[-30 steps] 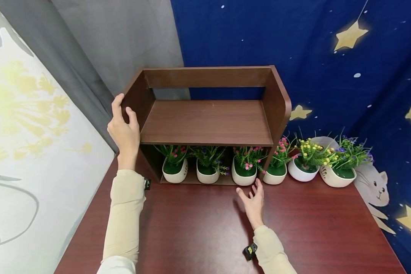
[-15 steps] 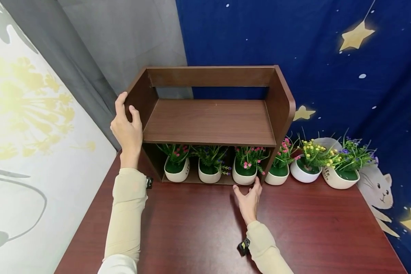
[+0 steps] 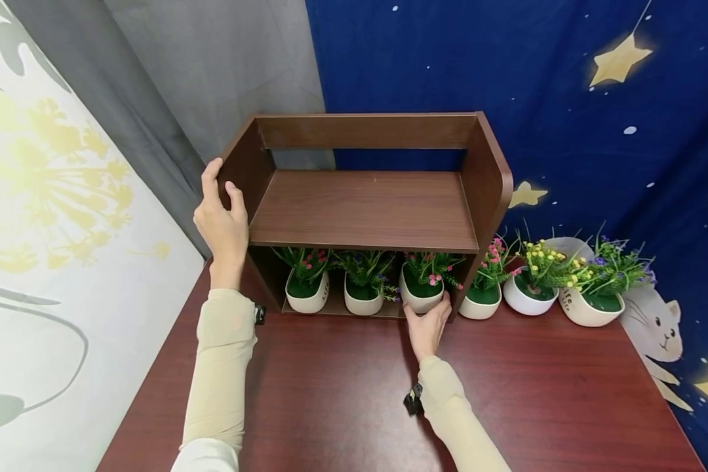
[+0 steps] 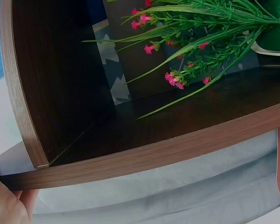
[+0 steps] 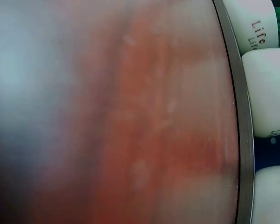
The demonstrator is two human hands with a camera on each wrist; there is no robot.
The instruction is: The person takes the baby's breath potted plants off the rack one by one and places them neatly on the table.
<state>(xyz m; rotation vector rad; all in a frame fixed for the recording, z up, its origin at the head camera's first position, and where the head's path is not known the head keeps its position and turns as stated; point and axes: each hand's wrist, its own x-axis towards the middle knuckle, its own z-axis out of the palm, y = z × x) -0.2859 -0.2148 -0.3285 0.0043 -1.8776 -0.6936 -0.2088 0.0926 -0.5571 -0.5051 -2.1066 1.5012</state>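
Note:
A two-tier dark brown shelf (image 3: 366, 210) stands on the table, and my left hand (image 3: 221, 226) grips its left side panel, thumb inside and fingers outside. In the left wrist view, part of that hand (image 4: 9, 203) shows at the panel's corner. My right hand (image 3: 427, 328) holds a potted plant (image 3: 423, 303) with pink flowers by its white pot, at the lower tier's right end. The thumb is on the pot's left and the fingers on its right. Left of it in the tier are a purple-flowered potted plant (image 3: 362, 305) and a pink-flowered one (image 3: 308, 300).
Right of the shelf, outside it, a pink-flowered pot (image 3: 480, 309), a yellow-flowered pot (image 3: 530, 301) and a purple-flowered pot (image 3: 592, 313) stand in a row on the red-brown table (image 3: 330, 393). A blue star-patterned curtain (image 3: 566, 131) hangs behind.
My right hand has moved forward and slightly left onto the pot at the tier's right end, which has shifted slightly back. My left hand stays on the side panel.

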